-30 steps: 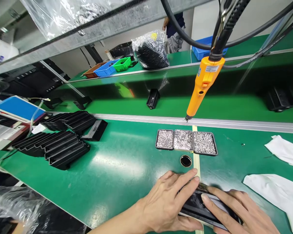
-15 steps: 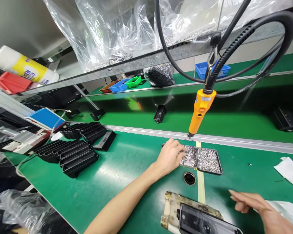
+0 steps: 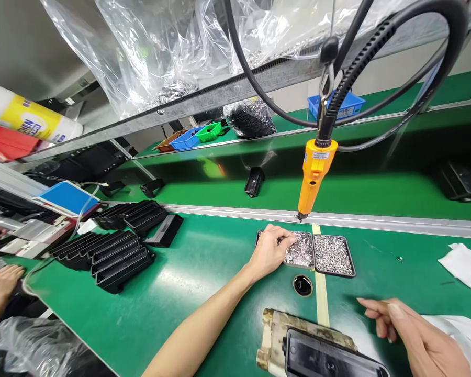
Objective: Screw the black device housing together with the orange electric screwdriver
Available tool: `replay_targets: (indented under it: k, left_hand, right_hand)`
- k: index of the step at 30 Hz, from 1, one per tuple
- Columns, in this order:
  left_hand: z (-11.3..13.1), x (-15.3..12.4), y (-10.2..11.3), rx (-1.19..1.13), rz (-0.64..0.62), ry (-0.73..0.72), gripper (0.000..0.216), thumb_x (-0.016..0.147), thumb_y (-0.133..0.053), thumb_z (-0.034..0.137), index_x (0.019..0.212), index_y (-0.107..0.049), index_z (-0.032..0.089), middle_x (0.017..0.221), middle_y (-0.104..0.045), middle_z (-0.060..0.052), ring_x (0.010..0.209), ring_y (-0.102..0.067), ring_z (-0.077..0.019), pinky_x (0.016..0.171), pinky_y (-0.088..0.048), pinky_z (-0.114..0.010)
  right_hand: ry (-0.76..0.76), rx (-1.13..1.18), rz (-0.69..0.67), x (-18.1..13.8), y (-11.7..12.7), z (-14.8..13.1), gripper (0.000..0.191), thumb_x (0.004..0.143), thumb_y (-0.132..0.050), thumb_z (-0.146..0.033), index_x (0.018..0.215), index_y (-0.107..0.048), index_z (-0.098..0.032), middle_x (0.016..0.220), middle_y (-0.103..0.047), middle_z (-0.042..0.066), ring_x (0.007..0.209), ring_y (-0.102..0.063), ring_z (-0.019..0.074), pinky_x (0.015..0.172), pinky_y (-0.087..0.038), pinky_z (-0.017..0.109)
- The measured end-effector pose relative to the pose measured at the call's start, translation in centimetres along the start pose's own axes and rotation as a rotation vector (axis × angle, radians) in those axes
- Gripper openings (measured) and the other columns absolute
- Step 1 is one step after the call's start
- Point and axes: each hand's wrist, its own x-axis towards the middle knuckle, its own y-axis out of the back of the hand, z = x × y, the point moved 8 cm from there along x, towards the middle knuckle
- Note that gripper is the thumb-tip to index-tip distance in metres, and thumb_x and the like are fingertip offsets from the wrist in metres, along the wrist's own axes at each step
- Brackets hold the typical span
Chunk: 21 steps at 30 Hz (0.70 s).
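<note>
At a green assembly bench, a worker's left hand (image 3: 272, 251) pinches into small trays of screws (image 3: 306, 250) set within easy reach beneath a hanging orange screwdriver (image 3: 313, 175), while the empty, loosely open right hand (image 3: 412, 335) hovers beside the black housing (image 3: 325, 358) nearest the worker.

The left hand (image 3: 270, 252) reaches forward on a bare, nearly straight forearm that runs up from the lower edge of the view. Its fingers (image 3: 283, 236) curl downward, tips drawn close together in a pinching grip. The right hand (image 3: 410, 335) hangs low and nearer the body, palm turned inward, fingers loosely extended leftward, gripping nothing.
</note>
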Motion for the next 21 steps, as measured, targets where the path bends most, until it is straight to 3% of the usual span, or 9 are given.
replay_targets:
  k: [3,7,10,12,14,17,19,21]
  left_hand:
    - [-0.6,-0.2,-0.1,-0.083,-0.021,0.040,0.023,0.100,-0.063,0.032,0.091,-0.077,0.017,0.093,-0.078,-0.006,0.093,-0.060,-0.0220,0.096,-0.047,-0.038]
    - [-0.6,-0.4,0.0,-0.176,-0.047,0.053,0.030,0.100,-0.061,0.038,0.090,-0.074,0.013,0.086,-0.075,-0.006,0.082,-0.061,-0.0182,0.085,-0.050,-0.033]
    - [0.9,-1.6,0.7,-0.225,-0.064,0.033,0.033,0.102,-0.057,0.040,0.093,-0.072,0.012,0.086,-0.074,-0.006,0.073,-0.059,-0.0151,0.070,-0.048,-0.028]
    - [2.8,-3.4,1.5,-0.242,-0.061,0.005,0.029,0.103,-0.058,0.038,0.094,-0.072,0.015,0.090,-0.074,-0.006,0.077,-0.061,-0.0157,0.070,-0.048,-0.028]
    - [5.5,-5.9,2.3,-0.239,-0.082,-0.099,0.023,0.103,-0.061,0.035,0.093,-0.072,0.018,0.095,-0.075,-0.005,0.088,-0.065,-0.0176,0.080,-0.051,-0.031]
    - [10.8,-10.5,2.1,-0.014,-0.252,-0.505,0.015,0.105,-0.060,0.029,0.104,-0.072,0.020,0.104,-0.077,-0.005,0.105,-0.068,-0.0196,0.096,-0.055,-0.036]
    - [12.6,-13.0,1.2,0.254,-0.334,-0.729,0.016,0.107,-0.057,0.026,0.112,-0.071,0.019,0.116,-0.076,-0.006,0.122,-0.065,-0.0209,0.098,-0.056,-0.036]
    - [12.8,-14.0,0.5,0.426,-0.354,-0.806,0.017,0.109,-0.055,0.025,0.111,-0.071,0.019,0.125,-0.075,-0.004,0.133,-0.061,-0.0201,0.098,-0.056,-0.034]
  right_hand:
    - [-0.051,0.012,-0.009,0.1,0.0,0.6,0.047,0.107,-0.047,-0.064,0.099,-0.074,-0.026,0.105,-0.072,0.003,0.101,-0.068,0.0209,0.090,-0.057,0.028]
    - [-0.005,-0.028,-0.006,0.6,0.1,-0.6,0.049,0.106,-0.048,-0.066,0.097,-0.076,-0.027,0.100,-0.072,0.002,0.093,-0.069,0.0202,0.085,-0.058,0.029]
    - [0.038,-0.046,0.010,1.0,0.1,-2.1,0.053,0.105,-0.049,-0.067,0.084,-0.075,-0.026,0.096,-0.073,0.003,0.089,-0.070,0.0204,0.078,-0.058,0.028]
    - [0.049,-0.046,0.014,1.1,0.2,-3.0,0.054,0.104,-0.050,-0.067,0.083,-0.076,-0.025,0.093,-0.073,0.004,0.085,-0.070,0.0206,0.072,-0.057,0.028]
    - [0.053,-0.044,0.015,1.2,0.2,-3.9,0.053,0.105,-0.050,-0.067,0.088,-0.079,-0.025,0.088,-0.071,0.004,0.078,-0.068,0.0198,0.070,-0.056,0.029]
    - [0.046,-0.037,0.007,1.1,0.2,-4.8,0.052,0.106,-0.050,-0.066,0.094,-0.080,-0.025,0.084,-0.070,0.003,0.072,-0.065,0.0177,0.071,-0.056,0.028]
    - [0.041,-0.029,0.000,1.0,0.2,-4.9,0.052,0.106,-0.050,-0.065,0.094,-0.080,-0.026,0.086,-0.070,0.003,0.073,-0.064,0.0170,0.071,-0.055,0.028]
    - [0.036,-0.025,-0.007,0.9,0.2,-4.8,0.051,0.107,-0.050,-0.065,0.094,-0.080,-0.025,0.091,-0.071,0.003,0.078,-0.065,0.0174,0.071,-0.054,0.029]
